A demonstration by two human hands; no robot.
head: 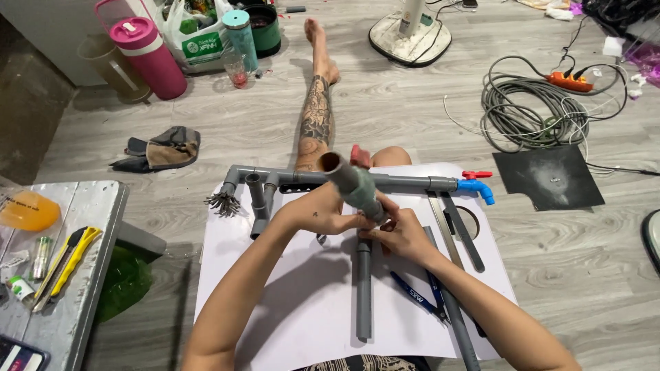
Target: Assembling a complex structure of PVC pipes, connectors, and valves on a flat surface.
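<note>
The person sits on the floor over a white board (pixel 302 309) that carries a long grey pipe assembly (pixel 405 183) with a blue tap (pixel 478 189) at its far right end. Both hands meet at the board's middle, lifting a short grey pipe piece (pixel 354 185) whose open end tilts up toward the camera. The left hand (pixel 320 214) is curled closed around its lower part, and the right hand (pixel 399 235) is closed on the same joint from the other side, fingers pinching near the fitting; just what the fingertips grip is hidden. Another straight grey pipe (pixel 363 288) lies on the board just below the hands. To do this joining well, it looks wise to keep both pieces on one line, hold the joint firmly from both sides and press evenly, since a tilt would probably seat it crooked. Blue-handled pliers (pixel 416 295) lie beside the right forearm. Of the containers, the pink lidded jug (pixel 148 55) stands closed, its contents unseen; the white shopping bag (pixel 199 41) holds green items; the teal tumbler (pixel 240 34) is capped; the small clear glass (pixel 237 72) holds something red at its bottom.
</note>
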